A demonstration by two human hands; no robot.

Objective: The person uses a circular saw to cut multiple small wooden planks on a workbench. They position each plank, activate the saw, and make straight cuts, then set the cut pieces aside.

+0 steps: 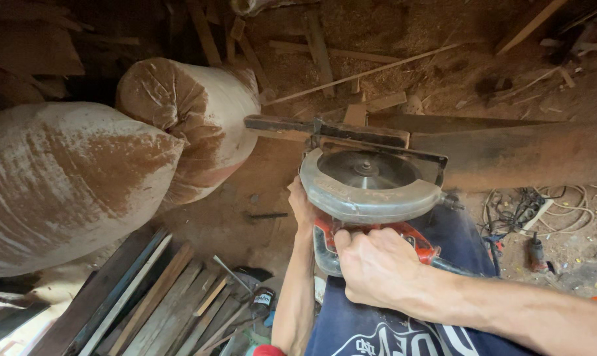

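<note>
- Orange plastic and grey metal: a handheld circular saw [367,198] sits just in front of the person's body, above their dark blue shirt [377,323], its round blade facing up and its base plate tipped towards a long timber beam [509,155].
- The right hand [377,267] is clamped around the saw's orange handle, fingers wrapped fully over it.
- The left hand [303,207] is pressed against the left side of the saw body, below the blade guard; the fingers are partly hidden, so I cannot tell whether they close on a grip or only brace it.
- As I judge it, good handling here means keeping that left hand on the housing, well clear of the exposed blade and guard edge.
- The base plate touches or nearly touches the dark end of the beam; it should probably lie flat before any cutting.
- Two bulging, dust-coated sacks [114,158] stand to the left, and loose planks [173,310] lie on the floor below.
- Tangled cables [522,211] lie on the sawdust floor at right; the saw's cord is best kept away from the blade's path.
</note>
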